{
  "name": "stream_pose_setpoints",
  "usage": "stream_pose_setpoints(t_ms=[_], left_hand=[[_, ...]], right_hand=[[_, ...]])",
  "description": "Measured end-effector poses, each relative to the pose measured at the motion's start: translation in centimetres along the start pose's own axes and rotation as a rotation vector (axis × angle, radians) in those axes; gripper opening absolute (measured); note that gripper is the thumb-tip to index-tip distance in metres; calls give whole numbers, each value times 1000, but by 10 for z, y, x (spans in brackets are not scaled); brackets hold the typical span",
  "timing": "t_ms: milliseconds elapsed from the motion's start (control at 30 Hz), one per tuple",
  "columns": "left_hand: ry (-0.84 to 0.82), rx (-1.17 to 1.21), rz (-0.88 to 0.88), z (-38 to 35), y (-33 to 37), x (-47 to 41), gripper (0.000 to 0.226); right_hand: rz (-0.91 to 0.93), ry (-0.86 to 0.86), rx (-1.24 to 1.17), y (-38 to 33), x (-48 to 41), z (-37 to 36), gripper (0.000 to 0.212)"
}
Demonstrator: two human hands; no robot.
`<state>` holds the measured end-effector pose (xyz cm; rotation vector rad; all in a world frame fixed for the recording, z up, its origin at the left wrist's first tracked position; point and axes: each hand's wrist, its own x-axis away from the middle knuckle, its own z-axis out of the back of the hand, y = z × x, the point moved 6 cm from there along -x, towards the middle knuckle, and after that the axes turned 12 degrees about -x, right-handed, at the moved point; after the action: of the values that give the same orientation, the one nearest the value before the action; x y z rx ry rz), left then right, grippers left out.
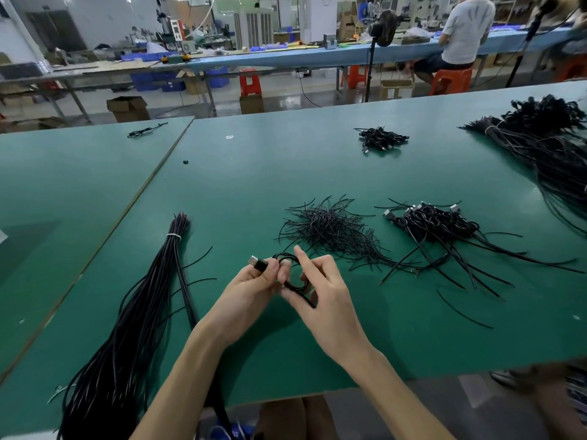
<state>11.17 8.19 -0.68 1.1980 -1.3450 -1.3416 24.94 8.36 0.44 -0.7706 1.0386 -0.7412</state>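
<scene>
Left hand (254, 285) is clamped on the thin black cable with a black-and-silver USB plug (259, 265): thumb and fingers are pinched just behind the plug, which pokes out up-left past the knuckles. Right hand (327, 293) is closed round the same cable, lower fingers curled about the small loop, index finger stuck straight up and free. The cable is held between both hands, lifted off the green table mat (254, 185), at the near middle of the bench; a short tail is seen under the right palm. Step judged: the cable is being wound into a small coil, winding nearly done since little slack is left. Next move is judged to call for the tail to be tucked in, the coil to be kept pinched flat by the left hand, and a tie to be fetched from the loose heap of short black wire ties (330, 230), just beyond the right hand. Finished work appears to be stacked in the pile of coiled black cables with silver plugs (435, 223), further right. The long bundle of uncoiled black cables bound by a white tie (152, 296) lies left of the left forearm, apart from it.
</scene>
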Motion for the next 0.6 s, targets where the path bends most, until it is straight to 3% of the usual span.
stream_pose_setpoints(t_ms=[100, 333, 500, 600], left_hand=[[-2, -43, 23, 0, -3, 1, 35], [-8, -124, -7, 0, -3, 1, 32], [195, -148, -21, 18, -9, -2, 47], [227, -139, -38, 22, -11, -5, 48]], right_hand=[[-69, -6, -81, 3, -1, 0, 81], [-164, -55, -140, 12, -2, -3, 62], [-220, -55, -182, 15, -2, 1, 57], [-248, -88, -228, 16, -1, -2, 56]])
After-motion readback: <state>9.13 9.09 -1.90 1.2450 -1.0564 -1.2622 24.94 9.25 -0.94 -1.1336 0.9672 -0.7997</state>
